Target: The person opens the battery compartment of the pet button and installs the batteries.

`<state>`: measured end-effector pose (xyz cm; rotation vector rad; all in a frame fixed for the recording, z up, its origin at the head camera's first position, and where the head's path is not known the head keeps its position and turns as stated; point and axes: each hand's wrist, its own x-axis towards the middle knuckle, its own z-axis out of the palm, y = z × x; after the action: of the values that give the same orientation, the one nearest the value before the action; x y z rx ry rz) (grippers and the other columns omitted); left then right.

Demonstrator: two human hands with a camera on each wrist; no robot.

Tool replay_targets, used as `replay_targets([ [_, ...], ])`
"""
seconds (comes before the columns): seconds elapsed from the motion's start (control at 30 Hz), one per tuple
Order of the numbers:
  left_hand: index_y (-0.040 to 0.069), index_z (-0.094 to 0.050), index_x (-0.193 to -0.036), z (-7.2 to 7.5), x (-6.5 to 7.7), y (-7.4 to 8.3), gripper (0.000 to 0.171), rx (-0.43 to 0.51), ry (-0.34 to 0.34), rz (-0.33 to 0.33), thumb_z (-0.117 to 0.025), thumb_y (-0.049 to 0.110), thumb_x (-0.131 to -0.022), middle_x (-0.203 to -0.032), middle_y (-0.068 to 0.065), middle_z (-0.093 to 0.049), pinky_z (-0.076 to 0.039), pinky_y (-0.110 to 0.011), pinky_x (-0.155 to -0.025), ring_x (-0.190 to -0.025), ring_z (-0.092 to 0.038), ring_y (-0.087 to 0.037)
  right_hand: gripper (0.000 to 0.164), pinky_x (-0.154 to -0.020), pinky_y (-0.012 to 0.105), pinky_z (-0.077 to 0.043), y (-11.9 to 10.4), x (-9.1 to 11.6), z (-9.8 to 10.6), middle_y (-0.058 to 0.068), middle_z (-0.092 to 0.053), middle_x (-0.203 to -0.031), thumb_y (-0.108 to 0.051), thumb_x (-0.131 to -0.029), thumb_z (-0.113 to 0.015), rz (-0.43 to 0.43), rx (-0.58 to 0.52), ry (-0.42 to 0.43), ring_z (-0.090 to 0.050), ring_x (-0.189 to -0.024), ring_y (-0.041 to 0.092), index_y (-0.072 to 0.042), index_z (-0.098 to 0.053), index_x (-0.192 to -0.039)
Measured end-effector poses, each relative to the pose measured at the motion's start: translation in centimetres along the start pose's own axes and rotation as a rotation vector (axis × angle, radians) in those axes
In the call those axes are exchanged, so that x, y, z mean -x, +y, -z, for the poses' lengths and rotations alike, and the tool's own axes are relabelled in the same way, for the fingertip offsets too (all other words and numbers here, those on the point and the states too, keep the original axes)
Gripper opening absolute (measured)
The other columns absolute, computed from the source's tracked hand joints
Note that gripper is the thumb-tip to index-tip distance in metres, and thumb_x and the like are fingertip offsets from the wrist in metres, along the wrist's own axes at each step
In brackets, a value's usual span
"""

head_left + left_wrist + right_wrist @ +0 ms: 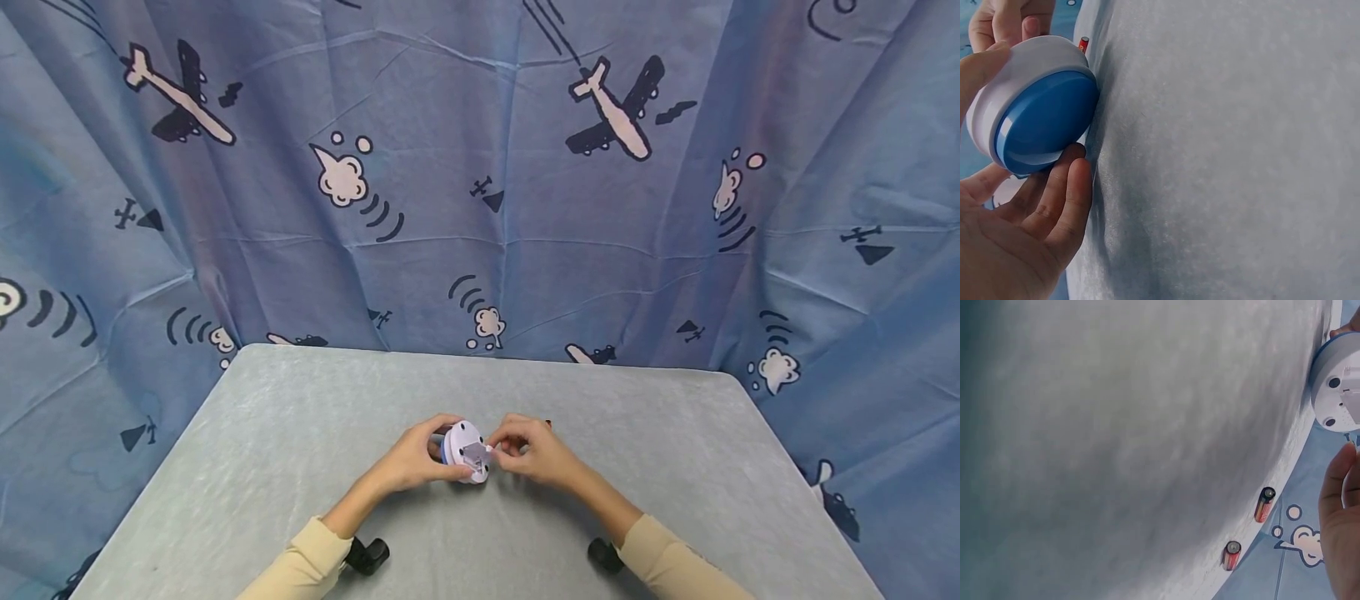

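A round white device with a blue face (1050, 122) is in my left hand (412, 458), thumb on one side and fingers on the other. Its white underside (463, 435) is turned toward my right hand, showing small dark feet and a rectangular battery compartment (475, 456). At the compartment's edge my right hand (536, 452) pinches a small white piece, seemingly the battery cover (488, 449); the fingertips mostly hide it. In the right wrist view the right hand (1342, 512) is partly cut off by the frame edge.
Two red and black batteries, one nearer (1232, 555) and one farther (1264, 504), stand on the grey-white table (300, 433) beyond my right hand. Behind the table hangs a blue curtain (420, 167) with airplane prints.
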<state>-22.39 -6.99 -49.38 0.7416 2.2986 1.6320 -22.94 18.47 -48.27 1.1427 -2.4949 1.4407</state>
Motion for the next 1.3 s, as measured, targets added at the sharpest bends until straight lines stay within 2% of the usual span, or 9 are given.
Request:
replay_targets([
  [0.13,0.001,-0.054,-0.140,0.0,0.1,0.0,0.069,-0.007,0.005,-0.004,-0.088,0.014,-0.081,-0.116,-0.009,-0.065,-0.054,-0.031,-0.074,-0.088,-0.068,-0.018,0.016,-0.057,0.035,-0.047,-2.0,0.0,0.9,0.014,-0.058,-0.077,0.018,-0.080,-0.072,-0.022,-0.017,-0.002,-0.055,-0.068,0.037,0.004,-0.073,-0.089],
  [0.27,0.001,-0.055,-0.139,0.0,0.1,0.0,0.070,-0.020,0.011,-0.003,-0.089,0.015,-0.080,-0.115,-0.009,-0.065,-0.054,-0.031,-0.075,-0.087,-0.067,-0.018,0.015,-0.057,0.028,-0.045,-2.8,0.4,1.9,0.014,-0.055,-0.075,0.018,-0.080,-0.072,-0.017,-0.023,0.003,-0.054,-0.067,0.033,0.004,-0.071,-0.086],
  [0.47,0.003,-0.055,-0.140,0.0,0.2,-0.1,0.071,-0.023,0.015,0.007,-0.089,0.016,-0.079,-0.117,-0.011,-0.064,-0.053,-0.032,-0.075,-0.087,-0.067,-0.018,0.015,-0.056,0.021,-0.039,-0.6,2.2,2.8,0.016,-0.056,-0.075,0.016,-0.081,-0.074,-0.085,0.004,0.003,-0.051,-0.063,0.031,0.003,-0.072,-0.087],
  [0.57,0.003,-0.054,-0.141,0.0,0.2,-0.1,0.072,-0.023,0.016,0.015,-0.089,0.016,-0.079,-0.117,-0.011,-0.064,-0.053,-0.032,-0.075,-0.087,-0.067,-0.018,0.014,-0.055,0.021,-0.040,1.0,3.3,3.4,0.011,-0.056,-0.076,0.012,-0.083,-0.075,-0.111,0.031,-0.005,-0.052,-0.065,0.026,-0.001,-0.073,-0.089],
  [0.67,0.004,-0.054,-0.142,0.0,0.2,-0.1,0.073,-0.020,0.018,0.025,-0.089,0.016,-0.079,-0.116,-0.011,-0.064,-0.053,-0.032,-0.074,-0.087,-0.067,-0.018,0.013,-0.056,0.022,-0.042,1.8,4.2,4.1,0.005,-0.056,-0.077,0.006,-0.085,-0.077,-0.137,0.054,-0.016,-0.053,-0.067,0.021,-0.005,-0.074,-0.090],
  [1.03,0.005,-0.054,-0.142,0.1,0.3,-0.2,0.072,-0.020,0.014,0.029,-0.089,0.017,-0.080,-0.110,-0.007,-0.065,-0.052,-0.032,-0.072,-0.088,-0.067,-0.018,0.018,-0.057,0.022,-0.045,1.8,6.0,5.5,-0.004,-0.057,-0.078,0.003,-0.085,-0.079,-0.110,0.120,-0.044,-0.054,-0.067,0.013,-0.013,-0.074,-0.088],
  [1.3,0.004,-0.054,-0.141,0.1,0.3,-0.2,0.072,-0.024,0.014,0.025,-0.089,0.017,-0.080,-0.110,-0.007,-0.065,-0.052,-0.031,-0.072,-0.087,-0.066,-0.018,0.017,-0.056,0.021,-0.043,1.5,7.0,5.2,0.000,-0.057,-0.078,-0.002,-0.085,-0.081,-0.161,0.092,-0.102,-0.053,-0.065,0.017,-0.016,-0.072,-0.088],
])
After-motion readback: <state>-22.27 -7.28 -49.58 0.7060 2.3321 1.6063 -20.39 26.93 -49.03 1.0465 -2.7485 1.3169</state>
